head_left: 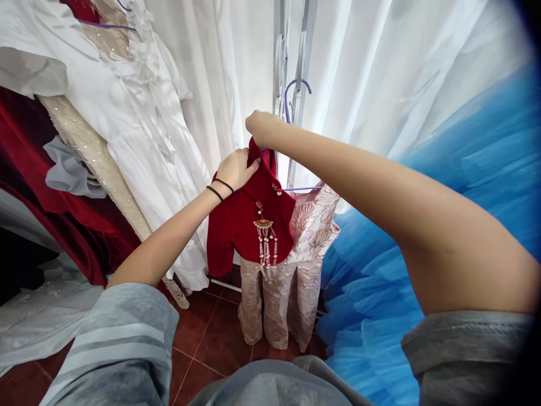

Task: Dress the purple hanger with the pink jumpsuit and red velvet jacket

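A short dark red jacket [240,220] hangs in front of me, with a beaded tassel brooch [264,224] on its front. My left hand [236,169] grips the jacket by its shoulder near the collar, thumb on the outside. At the top of the collar my right hand [264,128] is closed on the red cloth; its fingertips are mostly hidden. A bit of purple shows inside the neck opening. Right behind the jacket hangs a pale pink patterned garment [313,225] on a purple hanger [304,188]. A purple hook [288,98] rises just beyond my right hand.
White dresses [139,141] and dark red garments [51,186] hang at the left. A large blue tulle gown [380,270] fills the right side. Metal rack posts [298,73] stand before a white curtain [359,67]. Red-brown tiles [203,327] cover the floor.
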The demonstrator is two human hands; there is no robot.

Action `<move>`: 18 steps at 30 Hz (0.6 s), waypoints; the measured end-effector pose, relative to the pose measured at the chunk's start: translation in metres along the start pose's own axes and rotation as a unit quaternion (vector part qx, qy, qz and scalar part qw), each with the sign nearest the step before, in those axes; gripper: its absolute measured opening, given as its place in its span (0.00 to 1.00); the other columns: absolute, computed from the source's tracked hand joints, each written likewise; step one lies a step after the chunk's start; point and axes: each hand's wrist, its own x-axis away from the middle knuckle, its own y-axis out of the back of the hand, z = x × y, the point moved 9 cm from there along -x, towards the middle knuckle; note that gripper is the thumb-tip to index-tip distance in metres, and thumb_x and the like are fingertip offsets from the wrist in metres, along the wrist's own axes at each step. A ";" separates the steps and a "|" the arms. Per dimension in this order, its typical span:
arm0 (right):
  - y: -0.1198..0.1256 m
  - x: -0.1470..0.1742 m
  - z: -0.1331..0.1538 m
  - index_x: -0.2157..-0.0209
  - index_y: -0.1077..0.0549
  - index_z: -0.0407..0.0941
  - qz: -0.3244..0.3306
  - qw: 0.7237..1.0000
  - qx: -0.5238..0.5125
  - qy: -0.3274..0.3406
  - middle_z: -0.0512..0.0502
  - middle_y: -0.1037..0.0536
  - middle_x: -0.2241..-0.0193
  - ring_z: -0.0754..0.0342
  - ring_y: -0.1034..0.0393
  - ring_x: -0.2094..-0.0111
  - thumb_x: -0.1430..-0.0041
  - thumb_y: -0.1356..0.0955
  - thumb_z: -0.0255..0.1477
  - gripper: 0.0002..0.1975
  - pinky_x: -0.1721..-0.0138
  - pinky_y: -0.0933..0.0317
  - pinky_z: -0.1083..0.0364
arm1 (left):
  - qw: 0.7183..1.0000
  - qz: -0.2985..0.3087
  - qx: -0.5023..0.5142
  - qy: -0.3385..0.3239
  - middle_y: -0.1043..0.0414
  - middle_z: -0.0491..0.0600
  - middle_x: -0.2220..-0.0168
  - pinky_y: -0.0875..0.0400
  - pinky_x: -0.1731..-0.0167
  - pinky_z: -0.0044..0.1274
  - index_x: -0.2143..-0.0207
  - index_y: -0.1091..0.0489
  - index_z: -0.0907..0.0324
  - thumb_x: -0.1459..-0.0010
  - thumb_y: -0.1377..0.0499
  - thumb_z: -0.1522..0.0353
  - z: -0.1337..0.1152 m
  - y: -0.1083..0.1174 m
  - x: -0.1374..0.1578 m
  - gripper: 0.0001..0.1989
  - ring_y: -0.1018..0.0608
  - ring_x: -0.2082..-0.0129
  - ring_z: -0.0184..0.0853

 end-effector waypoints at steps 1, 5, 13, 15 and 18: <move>0.002 0.001 0.000 0.68 0.30 0.30 0.009 0.999 0.039 0.003 0.25 0.32 0.48 0.28 0.40 0.42 0.56 0.36 0.04 0.13 0.42 0.45 0.34 | 1.000 0.001 0.004 -0.002 0.26 0.61 0.56 0.32 0.58 0.34 0.56 0.32 0.62 0.37 0.52 0.57 0.000 -0.005 -0.003 0.20 0.24 0.54 0.50; 0.018 0.012 -0.002 0.55 0.25 0.34 0.072 0.990 0.108 0.059 0.39 0.24 0.52 0.40 0.30 0.47 0.50 0.29 0.16 0.18 0.45 0.37 0.42 | 1.000 -0.015 0.001 0.002 0.25 0.60 0.59 0.32 0.61 0.33 0.54 0.33 0.61 0.38 0.52 0.52 0.001 -0.014 -0.006 0.23 0.23 0.57 0.50; 0.067 0.085 -0.162 0.57 0.24 0.31 -0.124 0.976 -0.177 -0.036 0.32 0.20 0.62 0.66 0.28 0.71 0.41 0.35 0.31 0.18 0.64 0.38 0.59 | 1.000 0.000 0.001 0.006 0.25 0.57 0.63 0.33 0.65 0.29 0.63 0.30 0.58 0.40 0.52 0.49 0.006 -0.021 -0.012 0.23 0.22 0.62 0.46; 0.036 0.112 -0.226 0.58 0.24 0.33 -0.122 0.948 -0.262 -0.136 0.30 0.21 0.60 0.66 0.29 0.72 0.41 0.34 0.29 0.14 0.65 0.36 0.59 | 1.000 0.003 0.002 0.006 0.25 0.58 0.62 0.32 0.64 0.30 0.62 0.30 0.59 0.40 0.51 0.50 0.006 -0.022 -0.013 0.23 0.23 0.61 0.46; -0.031 0.147 -0.275 0.59 0.23 0.38 -0.053 0.906 -0.345 -0.241 0.32 0.20 0.61 0.61 0.26 0.69 0.41 0.34 0.23 0.10 0.62 0.31 0.57 | 1.000 0.004 0.005 0.005 0.25 0.60 0.61 0.32 0.64 0.31 0.62 0.30 0.60 0.41 0.51 0.50 0.006 -0.022 -0.014 0.23 0.23 0.60 0.49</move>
